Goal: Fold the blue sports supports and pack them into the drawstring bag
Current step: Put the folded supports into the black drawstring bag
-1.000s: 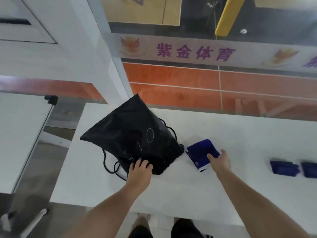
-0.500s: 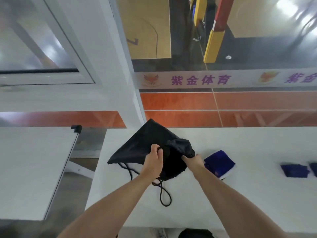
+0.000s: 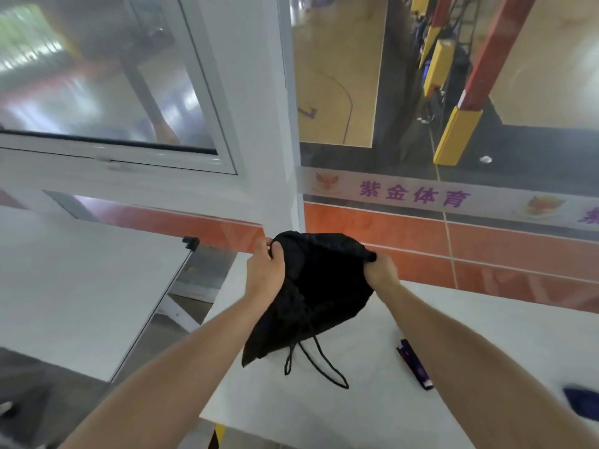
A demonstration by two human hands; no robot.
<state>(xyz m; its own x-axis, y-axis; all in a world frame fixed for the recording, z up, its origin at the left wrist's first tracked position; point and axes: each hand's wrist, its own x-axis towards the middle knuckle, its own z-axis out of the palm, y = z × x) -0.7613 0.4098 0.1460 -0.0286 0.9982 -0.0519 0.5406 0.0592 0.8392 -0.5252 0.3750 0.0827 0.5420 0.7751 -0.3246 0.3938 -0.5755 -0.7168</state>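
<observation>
While my left hand [image 3: 262, 268] and right hand [image 3: 381, 267] each pinch a bunched side of the rim of the black drawstring bag [image 3: 321, 286], held apart with the mouth stretched between them, the bag hangs limp above the far left part of the white table [image 3: 372, 406]. Its lowest corner droops by the left edge; I cannot tell whether it touches. Nothing is packed yet, as far as I can see. One folded blue support [image 3: 416, 366] lies near the table's middle, half hidden behind my right forearm, and a second blue piece [image 3: 580, 398] sits toward the right edge, cut off by the frame. My worry is the mouth: the cloth looks thin and slick, so once one hand lets go to fetch a support the opening will likely sag shut, or the rim may slide out of the other pinch. The thin round cords [image 3: 319, 364] dangle in loose loops onto the table and could snag a wrist or drag. The support is a flat dark-blue slab with a pale end; if springy, its fold may open on lifting.
</observation>
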